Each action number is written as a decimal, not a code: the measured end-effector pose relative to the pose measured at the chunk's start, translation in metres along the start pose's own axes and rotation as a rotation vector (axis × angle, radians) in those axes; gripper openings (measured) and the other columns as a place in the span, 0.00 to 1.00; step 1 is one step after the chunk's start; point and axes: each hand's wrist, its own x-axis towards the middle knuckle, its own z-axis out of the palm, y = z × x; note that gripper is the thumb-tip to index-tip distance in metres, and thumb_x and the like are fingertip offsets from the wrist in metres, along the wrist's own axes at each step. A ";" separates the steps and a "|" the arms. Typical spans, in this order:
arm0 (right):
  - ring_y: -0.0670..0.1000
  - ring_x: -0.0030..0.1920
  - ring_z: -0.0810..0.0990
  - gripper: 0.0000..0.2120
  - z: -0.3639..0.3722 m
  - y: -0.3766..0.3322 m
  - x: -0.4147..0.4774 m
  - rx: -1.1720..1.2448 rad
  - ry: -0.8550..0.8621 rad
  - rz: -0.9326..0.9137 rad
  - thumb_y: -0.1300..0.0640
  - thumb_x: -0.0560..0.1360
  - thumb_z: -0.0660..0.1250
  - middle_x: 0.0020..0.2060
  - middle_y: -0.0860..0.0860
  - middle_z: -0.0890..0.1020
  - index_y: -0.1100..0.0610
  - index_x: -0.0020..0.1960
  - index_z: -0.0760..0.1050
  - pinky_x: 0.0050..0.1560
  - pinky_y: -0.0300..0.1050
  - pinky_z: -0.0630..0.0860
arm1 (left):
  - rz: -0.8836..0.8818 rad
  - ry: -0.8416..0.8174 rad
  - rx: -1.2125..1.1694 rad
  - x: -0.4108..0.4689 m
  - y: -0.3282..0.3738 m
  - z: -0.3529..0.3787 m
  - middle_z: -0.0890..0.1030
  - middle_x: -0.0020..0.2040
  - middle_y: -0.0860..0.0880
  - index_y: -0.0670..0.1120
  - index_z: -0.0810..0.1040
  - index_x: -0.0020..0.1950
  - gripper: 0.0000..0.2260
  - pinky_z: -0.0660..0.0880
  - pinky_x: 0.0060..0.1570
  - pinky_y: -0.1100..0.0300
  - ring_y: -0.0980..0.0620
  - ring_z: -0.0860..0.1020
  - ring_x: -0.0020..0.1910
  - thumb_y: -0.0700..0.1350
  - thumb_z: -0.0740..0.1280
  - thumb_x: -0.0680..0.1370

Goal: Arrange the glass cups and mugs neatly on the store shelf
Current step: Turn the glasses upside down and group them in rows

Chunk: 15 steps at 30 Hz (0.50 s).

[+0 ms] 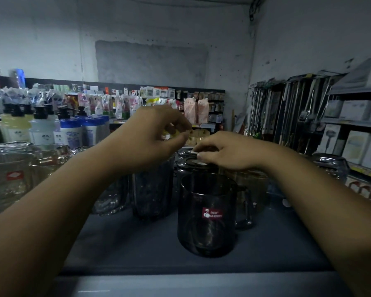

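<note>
The shelf [124,243] is a dark flat surface in dim light. A smoky dark mug [208,213] stands upright near the front, right of centre. It has a red cherry sticker on its near wall, and its handle points right.

Just behind it stands a rear dark cup [193,168] with a white label at its top. The right hand [225,152] reaches in from the right over this cup. Its fingers [198,149] are curled narrow, and thumb and forefinger pinch the cup's top at the label.

The left hand [156,136] hangs higher, above a tall ribbed dark glass [152,189] that stands left of the rear cup. Its fingers are bent in close to the thumb. I cannot tell whether anything is held between them.

At the far left of the shelf, clear glass mugs [9,179] are crowded together, one with a red sticker. More glassware [330,166] sits at the right edge.

Beyond the shelf, pump bottles [41,129] line the far left. Boxed goods [356,144] fill the racks on the right.
</note>
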 end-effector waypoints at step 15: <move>0.35 0.60 0.77 0.21 0.060 -0.032 -0.139 0.575 0.447 0.083 0.36 0.76 0.60 0.61 0.37 0.78 0.38 0.68 0.71 0.59 0.35 0.74 | -0.099 -0.014 -0.153 -0.097 0.046 0.029 0.76 0.52 0.59 0.61 0.77 0.60 0.19 0.78 0.51 0.60 0.61 0.79 0.49 0.69 0.62 0.75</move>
